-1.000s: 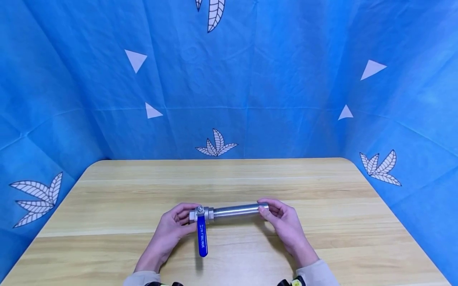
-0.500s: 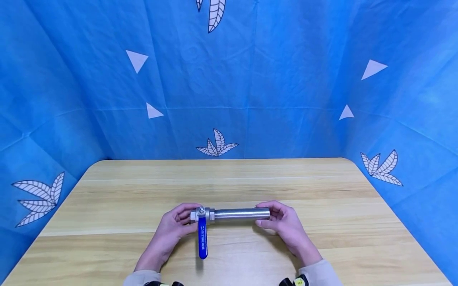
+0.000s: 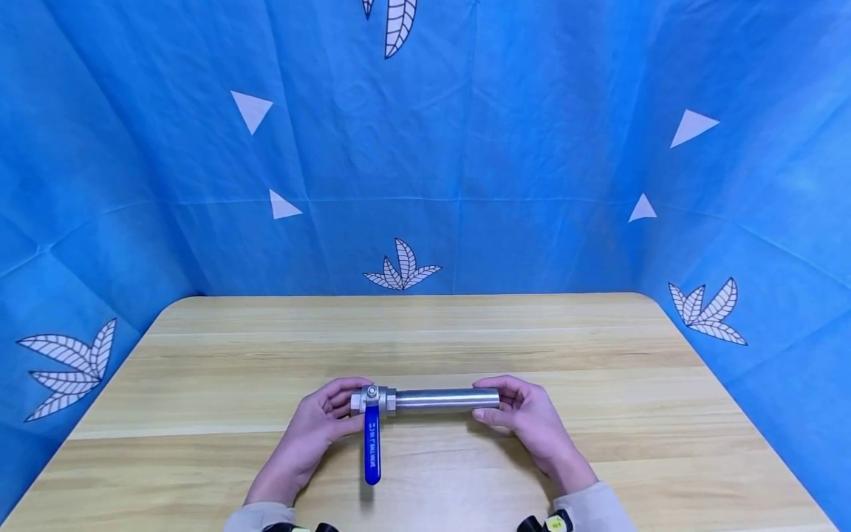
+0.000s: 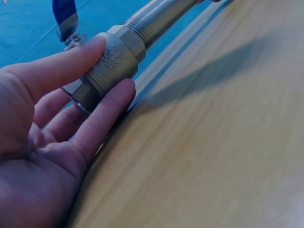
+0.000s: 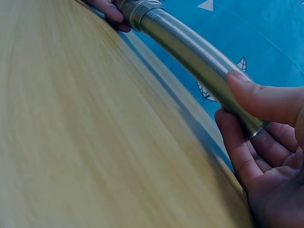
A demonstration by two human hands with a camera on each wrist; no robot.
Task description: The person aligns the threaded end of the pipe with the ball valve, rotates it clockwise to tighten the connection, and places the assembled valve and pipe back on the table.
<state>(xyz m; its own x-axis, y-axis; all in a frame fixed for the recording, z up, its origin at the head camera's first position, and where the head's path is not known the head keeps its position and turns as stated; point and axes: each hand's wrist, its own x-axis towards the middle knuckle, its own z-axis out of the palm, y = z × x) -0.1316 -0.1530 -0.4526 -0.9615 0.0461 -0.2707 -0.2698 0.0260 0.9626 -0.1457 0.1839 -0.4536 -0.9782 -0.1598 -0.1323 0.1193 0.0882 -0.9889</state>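
Observation:
A steel ball valve (image 3: 388,401) with a blue lever handle (image 3: 372,447) is joined to a straight metal pipe (image 3: 442,399), the pair lying level across the view. The lever points toward the person. My left hand (image 3: 315,428) grips the valve body from the left, thumb and fingers on opposite sides, as the left wrist view shows beside the raised "1000 WOG" lettering. Some pipe thread (image 4: 141,31) shows at the joint. At the pipe's right end, my right hand (image 3: 532,421) holds it between thumb and fingers, near the open rim (image 5: 258,129).
A light wooden table (image 3: 425,332) lies beneath, with shadows of the hands and lever on it. Blue cloth (image 3: 545,148) printed with white leaves and triangles hangs behind and along both sides. Grey sleeves (image 3: 592,506) and wrist cameras (image 3: 545,524) show at the bottom edge.
The pipe was tilted up at its right end and has come down level with the valve. The right hand has lowered slightly with it; the left hand keeps its hold on the valve.

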